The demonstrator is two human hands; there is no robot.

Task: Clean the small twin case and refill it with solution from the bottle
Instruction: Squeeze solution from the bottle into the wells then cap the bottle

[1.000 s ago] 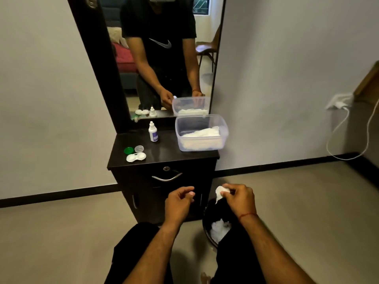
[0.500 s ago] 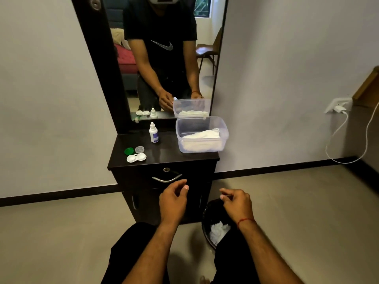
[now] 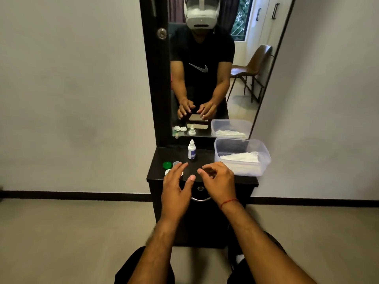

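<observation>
Case point(image 3: 167, 171) lies at the cabinet's point(image 3: 205, 177) front-left corner, mostly hidden under the left hand point(image 3: 175, 188), beside a green cap point(image 3: 167, 165) and a clear cap point(image 3: 176, 163). Bottle point(image 3: 191, 150) stands upright behind, tub point(image 3: 242, 155) to its right. Both hands are empty: left fingers spread, right hand point(image 3: 218, 184) loosely curled.

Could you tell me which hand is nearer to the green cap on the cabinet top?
The left hand: its fingers reach just right of the green cap. The right hand hovers farther right, past the left one.
</observation>
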